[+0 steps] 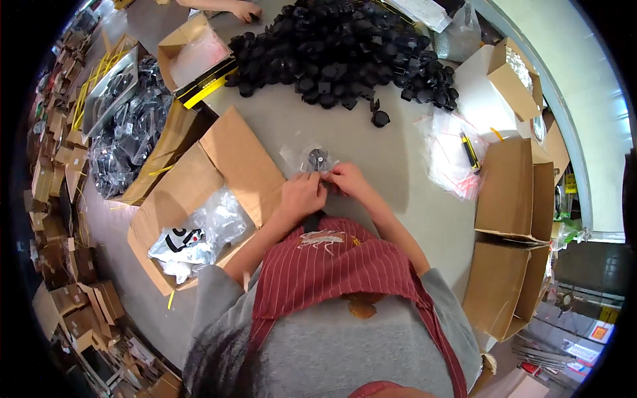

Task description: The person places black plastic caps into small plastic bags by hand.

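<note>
Close in front of my apron, both hands meet at the near edge of a small clear plastic bag (289,154). A round black plastic part (318,158) with a pale spot in its middle lies inside it. My left hand (303,192) is closed, with its fingertips pressed on the bag's edge. Beside it, my right hand (348,180) pinches the same edge between thumb and finger. Beyond them, a single black part (379,119) lies apart from a large heap of similar black parts (332,56).
Flat clear bags (441,156) lie to the right under a yellow-and-black utility knife (470,152). Open cartons (507,192) line the right edge. At left are an open carton (242,149) and a box of bagged black parts (129,142). Another person's hand (247,11) rests at the far side.
</note>
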Demonstrator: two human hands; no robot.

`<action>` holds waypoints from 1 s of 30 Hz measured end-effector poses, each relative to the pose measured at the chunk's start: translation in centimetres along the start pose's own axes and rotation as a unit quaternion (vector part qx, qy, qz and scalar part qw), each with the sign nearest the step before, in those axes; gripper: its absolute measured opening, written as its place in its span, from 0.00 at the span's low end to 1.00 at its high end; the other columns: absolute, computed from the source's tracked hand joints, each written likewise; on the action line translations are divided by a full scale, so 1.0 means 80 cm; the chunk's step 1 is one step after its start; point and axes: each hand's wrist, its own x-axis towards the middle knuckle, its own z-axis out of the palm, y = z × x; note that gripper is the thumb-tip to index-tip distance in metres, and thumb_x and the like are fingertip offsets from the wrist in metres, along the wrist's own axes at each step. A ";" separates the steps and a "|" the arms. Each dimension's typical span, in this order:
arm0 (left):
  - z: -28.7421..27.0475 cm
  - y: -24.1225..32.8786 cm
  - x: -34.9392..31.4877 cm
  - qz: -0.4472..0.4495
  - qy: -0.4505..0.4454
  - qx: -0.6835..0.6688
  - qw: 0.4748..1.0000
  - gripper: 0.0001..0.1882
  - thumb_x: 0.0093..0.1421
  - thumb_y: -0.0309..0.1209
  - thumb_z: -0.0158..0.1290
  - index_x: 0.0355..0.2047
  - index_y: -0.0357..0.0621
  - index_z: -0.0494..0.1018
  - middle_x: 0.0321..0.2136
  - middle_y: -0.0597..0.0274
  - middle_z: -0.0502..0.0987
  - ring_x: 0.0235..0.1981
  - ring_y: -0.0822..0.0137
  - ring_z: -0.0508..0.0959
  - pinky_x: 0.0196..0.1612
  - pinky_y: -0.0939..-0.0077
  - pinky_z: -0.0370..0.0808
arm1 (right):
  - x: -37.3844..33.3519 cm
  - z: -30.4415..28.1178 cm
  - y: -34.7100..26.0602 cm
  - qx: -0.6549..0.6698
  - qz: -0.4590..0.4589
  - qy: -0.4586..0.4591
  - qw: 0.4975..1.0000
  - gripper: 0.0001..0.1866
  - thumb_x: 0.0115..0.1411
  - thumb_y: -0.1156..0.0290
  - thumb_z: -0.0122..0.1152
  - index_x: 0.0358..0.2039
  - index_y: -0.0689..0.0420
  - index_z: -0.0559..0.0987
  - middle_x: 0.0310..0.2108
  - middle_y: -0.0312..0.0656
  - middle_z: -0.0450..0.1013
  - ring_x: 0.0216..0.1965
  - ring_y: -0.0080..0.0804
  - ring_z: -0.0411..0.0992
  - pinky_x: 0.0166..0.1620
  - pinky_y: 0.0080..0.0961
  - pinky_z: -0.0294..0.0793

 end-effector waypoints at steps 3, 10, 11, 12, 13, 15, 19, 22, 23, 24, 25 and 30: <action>-0.004 0.007 0.006 0.016 0.027 -0.017 0.999 0.06 0.50 0.33 0.57 0.28 0.47 0.74 0.23 0.59 0.76 0.28 0.57 0.79 0.28 0.62 0.77 | 0.005 0.009 0.008 -0.071 -0.033 0.042 0.996 0.12 0.60 0.63 0.60 0.29 0.59 0.83 0.19 0.40 0.76 0.16 0.31 0.72 0.20 0.30 0.71; -0.019 0.001 0.012 -0.059 -0.017 -0.014 0.998 0.07 0.50 0.33 0.58 0.29 0.47 0.75 0.24 0.59 0.76 0.29 0.55 0.78 0.29 0.60 0.76 | -0.026 0.016 -0.007 -0.257 -0.255 0.125 0.924 0.10 0.56 0.70 0.58 0.38 0.54 0.82 0.36 0.43 0.77 0.38 0.46 0.76 0.39 0.35 0.77; -0.022 -0.001 0.013 -0.061 -0.018 -0.014 0.998 0.07 0.50 0.33 0.58 0.29 0.47 0.75 0.24 0.59 0.76 0.29 0.55 0.78 0.29 0.60 0.76 | -0.035 0.013 -0.013 -0.261 -0.316 0.148 0.900 0.10 0.54 0.72 0.59 0.38 0.55 0.81 0.41 0.43 0.77 0.42 0.48 0.75 0.40 0.38 0.77; -0.025 -0.002 0.015 -0.039 -0.004 -0.019 0.999 0.06 0.50 0.33 0.57 0.28 0.47 0.75 0.23 0.59 0.76 0.28 0.56 0.78 0.28 0.60 0.76 | -0.036 0.007 -0.015 -0.261 -0.316 0.148 0.900 0.10 0.54 0.72 0.59 0.38 0.55 0.81 0.41 0.43 0.77 0.42 0.48 0.75 0.40 0.38 0.77; -0.027 -0.003 0.017 -0.017 0.011 -0.023 1.000 0.05 0.51 0.34 0.56 0.27 0.48 0.75 0.22 0.59 0.76 0.27 0.57 0.78 0.28 0.60 0.76 | -0.034 -0.001 -0.018 -0.292 -0.392 0.130 0.863 0.13 0.51 0.74 0.59 0.40 0.56 0.80 0.45 0.42 0.75 0.46 0.47 0.74 0.44 0.37 0.77; -0.026 -0.007 0.019 -0.006 0.005 -0.044 0.999 0.05 0.51 0.33 0.56 0.27 0.48 0.74 0.22 0.59 0.76 0.27 0.56 0.78 0.28 0.60 0.76 | -0.029 -0.004 -0.018 -0.321 -0.465 0.112 0.817 0.16 0.49 0.77 0.59 0.42 0.57 0.79 0.48 0.41 0.73 0.50 0.46 0.72 0.47 0.36 0.76; -0.033 -0.007 0.025 0.003 -0.019 -0.083 0.996 0.06 0.52 0.30 0.57 0.30 0.44 0.75 0.25 0.56 0.77 0.30 0.54 0.79 0.31 0.60 0.76 | -0.014 0.003 0.000 -0.348 -0.455 0.077 0.816 0.21 0.47 0.78 0.59 0.45 0.61 0.77 0.48 0.44 0.72 0.55 0.46 0.69 0.53 0.36 0.75; -0.029 -0.012 0.028 0.032 0.022 -0.117 0.992 0.07 0.51 0.29 0.57 0.31 0.44 0.75 0.25 0.57 0.77 0.30 0.54 0.78 0.31 0.61 0.76 | -0.005 0.014 0.011 -0.366 -0.426 0.065 0.825 0.23 0.48 0.76 0.59 0.48 0.61 0.75 0.50 0.45 0.72 0.58 0.46 0.66 0.57 0.37 0.71; -0.029 -0.013 0.028 0.031 0.021 -0.117 0.992 0.07 0.51 0.29 0.57 0.31 0.44 0.75 0.25 0.57 0.77 0.30 0.54 0.78 0.31 0.61 0.76 | -0.002 0.019 0.015 -0.380 -0.424 0.069 0.819 0.24 0.49 0.74 0.59 0.50 0.60 0.75 0.51 0.45 0.72 0.59 0.46 0.65 0.59 0.38 0.68; -0.029 -0.014 0.028 0.053 0.031 -0.109 0.992 0.06 0.49 0.28 0.57 0.29 0.44 0.75 0.25 0.58 0.77 0.29 0.56 0.78 0.31 0.62 0.77 | -0.003 0.025 0.010 -0.379 -0.423 0.068 0.820 0.24 0.49 0.74 0.59 0.50 0.60 0.75 0.51 0.45 0.72 0.59 0.46 0.65 0.59 0.38 0.68; -0.030 -0.014 0.029 0.075 0.040 -0.101 0.991 0.06 0.48 0.28 0.57 0.28 0.44 0.74 0.25 0.59 0.76 0.28 0.58 0.78 0.30 0.64 0.77 | -0.004 0.032 0.006 -0.417 -0.390 0.068 0.819 0.25 0.51 0.71 0.58 0.52 0.59 0.74 0.52 0.45 0.72 0.60 0.45 0.64 0.60 0.39 0.65; -0.049 -0.015 0.037 0.092 0.034 -0.080 0.992 0.07 0.49 0.28 0.57 0.30 0.44 0.73 0.26 0.60 0.77 0.29 0.58 0.79 0.30 0.65 0.77 | 0.003 0.064 -0.027 -0.434 -0.290 0.100 0.847 0.31 0.58 0.67 0.51 0.63 0.56 0.66 0.67 0.47 0.58 0.55 0.46 0.66 0.60 0.44 0.61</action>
